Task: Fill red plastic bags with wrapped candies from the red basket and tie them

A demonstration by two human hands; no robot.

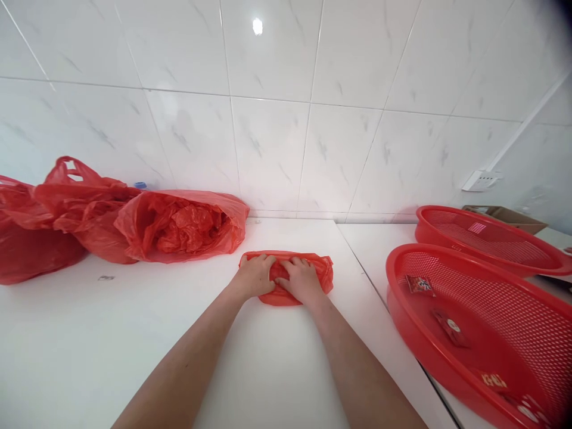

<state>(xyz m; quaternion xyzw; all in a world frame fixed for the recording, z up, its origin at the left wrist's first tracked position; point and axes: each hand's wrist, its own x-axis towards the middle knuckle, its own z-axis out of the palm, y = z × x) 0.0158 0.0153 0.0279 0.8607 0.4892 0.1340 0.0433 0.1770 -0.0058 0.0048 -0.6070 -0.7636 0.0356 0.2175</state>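
A red plastic bag (281, 300) lies on the white table in front of me, bunched into a flat, wide bundle. My left hand (255, 275) rests on its left half, fingers curled over the plastic and thumb pointing inward. From the other side my right hand (304, 279) grips the right half in the same way, its thumb near the left one. Crumpled red plastic shows between the two hands and sticks out past the right one. What lies inside the bundle, if anything, is hidden.
An open red bag (236, 223) stuffed with crumpled red plastic lies back left, beside tied red bags (102, 223). Right stand a red basket (402, 298) holding several small packets, a second red basket (422, 223) and a cardboard box (527, 221). A tiled wall (268, 149) closes the back.
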